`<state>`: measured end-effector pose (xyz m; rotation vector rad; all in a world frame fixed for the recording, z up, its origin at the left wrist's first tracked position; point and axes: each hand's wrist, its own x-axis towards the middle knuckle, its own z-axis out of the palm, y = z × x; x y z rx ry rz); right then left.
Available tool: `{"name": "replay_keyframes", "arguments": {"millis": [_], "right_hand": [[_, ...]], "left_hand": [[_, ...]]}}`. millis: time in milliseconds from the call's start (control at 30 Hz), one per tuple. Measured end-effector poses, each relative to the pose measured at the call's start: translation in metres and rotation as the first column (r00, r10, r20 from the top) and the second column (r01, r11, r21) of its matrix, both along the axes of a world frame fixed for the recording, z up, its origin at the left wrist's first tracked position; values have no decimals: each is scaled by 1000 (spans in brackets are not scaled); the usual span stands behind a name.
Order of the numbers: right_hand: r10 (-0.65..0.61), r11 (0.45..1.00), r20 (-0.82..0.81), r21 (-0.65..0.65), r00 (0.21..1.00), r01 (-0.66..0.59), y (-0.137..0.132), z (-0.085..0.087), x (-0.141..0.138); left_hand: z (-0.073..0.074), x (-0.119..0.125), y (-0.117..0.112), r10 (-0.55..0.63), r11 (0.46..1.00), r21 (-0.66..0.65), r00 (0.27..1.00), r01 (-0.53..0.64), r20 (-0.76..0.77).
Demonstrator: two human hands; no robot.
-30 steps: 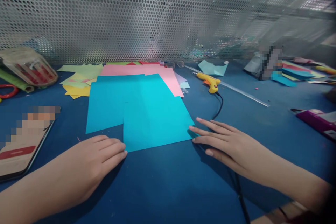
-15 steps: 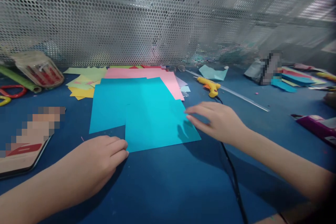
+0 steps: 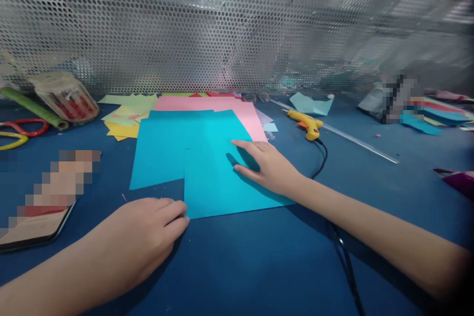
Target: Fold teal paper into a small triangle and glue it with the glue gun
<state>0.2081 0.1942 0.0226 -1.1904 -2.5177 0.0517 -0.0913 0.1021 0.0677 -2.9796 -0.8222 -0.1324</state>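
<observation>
A cyan paper sheet (image 3: 218,182) lies on the blue table, overlapping a second cyan sheet (image 3: 163,148) behind it. My right hand (image 3: 268,165) rests flat on the front sheet's right part, fingers stretched out and pointing left. My left hand (image 3: 144,234) lies palm down on the table with its fingertips touching the front sheet's near left corner, fingers loosely curled and holding nothing. A pink sheet (image 3: 229,108) sticks out from under the cyan ones at the back.
Yellow and green paper scraps (image 3: 124,116) lie at back left, with scissors (image 3: 18,133) and a clear plastic case (image 3: 66,96). A yellow glue gun (image 3: 307,126) with a black cord (image 3: 340,252) runs under my right arm. A ruler (image 3: 355,143), a phone (image 3: 33,222), perforated metal wall behind.
My right hand left the sheet's right corner, lifted and moved left and away, and now lies flat on the front cyan sheet. My left hand stayed at the near left corner.
</observation>
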Motion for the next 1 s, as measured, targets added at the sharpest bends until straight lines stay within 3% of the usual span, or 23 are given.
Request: {"name": "replay_keyframes", "arguments": {"millis": [133, 300, 533, 733, 900, 1000], "right_hand": [[34, 999, -59, 2, 998, -34, 0, -2, -1], [19, 998, -176, 57, 984, -9, 2, -4, -1], [18, 984, -374, 171, 927, 50, 0, 2, 1], [31, 988, -473, 151, 881, 46, -5, 3, -2], [2, 995, -510, 90, 860, 51, -8, 5, -3], [-31, 998, -535, 28, 844, 54, -10, 6, -3]], "left_hand": [[0, -4, 0, -4, 1000, 15, 1000, 4, -19], [0, -11, 8, 161, 986, 23, 986, -162, 43], [3, -15, 14, 301, 947, 62, 935, -317, 186], [2, -19, 15, 395, 905, -231, 906, -356, 153], [4, -18, 12, 425, 885, -290, 888, -365, 177], [9, -15, 8, 490, 849, -362, 829, -385, 269]]}}
